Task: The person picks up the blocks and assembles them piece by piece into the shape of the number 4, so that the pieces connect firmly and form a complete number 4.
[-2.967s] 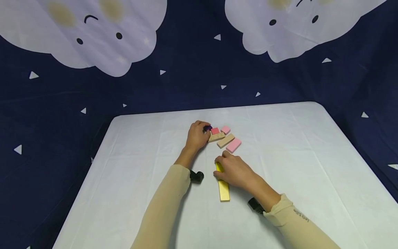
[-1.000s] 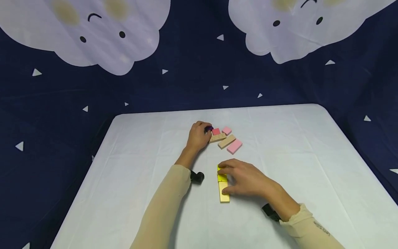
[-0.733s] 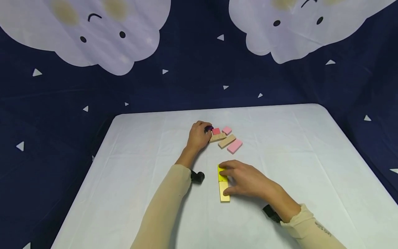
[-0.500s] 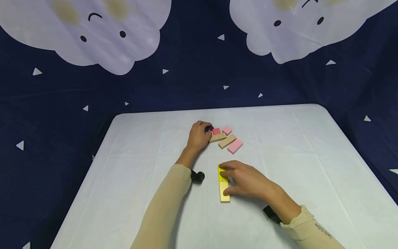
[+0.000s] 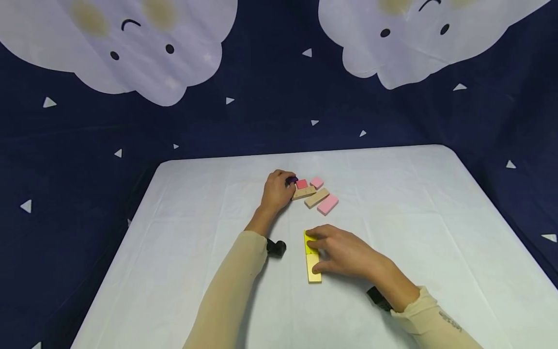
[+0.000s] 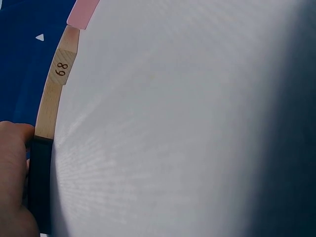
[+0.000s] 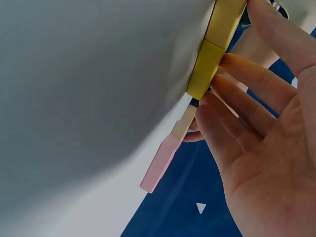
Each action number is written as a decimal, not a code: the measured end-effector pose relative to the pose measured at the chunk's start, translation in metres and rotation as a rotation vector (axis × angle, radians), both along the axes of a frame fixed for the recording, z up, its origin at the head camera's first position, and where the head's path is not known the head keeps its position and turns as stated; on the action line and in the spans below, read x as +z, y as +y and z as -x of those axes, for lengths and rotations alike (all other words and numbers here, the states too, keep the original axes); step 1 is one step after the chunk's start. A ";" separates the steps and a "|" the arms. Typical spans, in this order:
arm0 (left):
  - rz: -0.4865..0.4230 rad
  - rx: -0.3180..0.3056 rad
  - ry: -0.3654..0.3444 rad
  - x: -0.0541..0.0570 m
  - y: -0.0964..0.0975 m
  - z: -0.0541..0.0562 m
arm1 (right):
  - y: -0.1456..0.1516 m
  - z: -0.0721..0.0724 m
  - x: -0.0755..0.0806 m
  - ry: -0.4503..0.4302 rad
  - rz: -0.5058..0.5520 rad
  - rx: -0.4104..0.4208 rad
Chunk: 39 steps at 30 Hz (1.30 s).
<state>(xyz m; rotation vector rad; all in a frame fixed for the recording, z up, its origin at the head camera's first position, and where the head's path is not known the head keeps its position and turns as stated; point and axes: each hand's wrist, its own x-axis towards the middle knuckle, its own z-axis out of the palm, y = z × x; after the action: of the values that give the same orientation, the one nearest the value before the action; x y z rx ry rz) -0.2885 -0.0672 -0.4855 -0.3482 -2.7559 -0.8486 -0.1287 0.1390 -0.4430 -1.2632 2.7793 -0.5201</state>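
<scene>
My left hand (image 5: 277, 191) grips a dark purple block (image 5: 291, 180) at the back of the cluster. The left wrist view shows that dark block (image 6: 40, 182) standing against the fingers, end to end with a bare wooden block (image 6: 48, 111). Nearer the front, my right hand (image 5: 346, 249) lies with spread fingers over two flat blocks set end to end. Its fingertips touch the bright yellow block (image 5: 311, 249), while the thumb rests at the pale yellow block (image 5: 310, 262). Seen from the right wrist, the fingers are nearly straight along the bright yellow block (image 7: 203, 71).
Beside the left hand lie a coral block (image 5: 302, 184), two wooden blocks, one in front (image 5: 317, 198), a small pink block (image 5: 317, 182) and a larger pink block (image 5: 328, 204). A white cloth covers the table (image 5: 414, 218); a dark blue curtain (image 5: 270, 131) hangs behind.
Three seconds ago my right hand gripped the bright yellow block; its thumb has since shifted down to the pale yellow one and the fingers have spread. The left hand holds still.
</scene>
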 end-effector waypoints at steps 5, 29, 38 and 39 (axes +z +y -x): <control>0.003 0.013 0.000 -0.001 -0.002 -0.001 | -0.002 0.000 0.000 -0.008 -0.009 0.011; -0.126 -0.029 -0.052 0.006 0.003 0.002 | 0.003 -0.001 0.002 -0.012 -0.034 -0.020; -0.205 -0.012 -0.033 0.007 0.000 0.002 | 0.001 -0.003 0.002 -0.022 -0.047 -0.030; -0.210 -0.008 -0.034 0.007 0.001 0.002 | 0.001 -0.003 0.003 -0.026 -0.050 -0.032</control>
<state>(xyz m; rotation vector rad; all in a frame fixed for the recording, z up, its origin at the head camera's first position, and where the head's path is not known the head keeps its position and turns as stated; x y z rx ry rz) -0.2909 -0.0666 -0.4783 -0.3069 -2.6637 -1.1439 -0.1253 0.1398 -0.4402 -1.1961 2.7771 -0.4623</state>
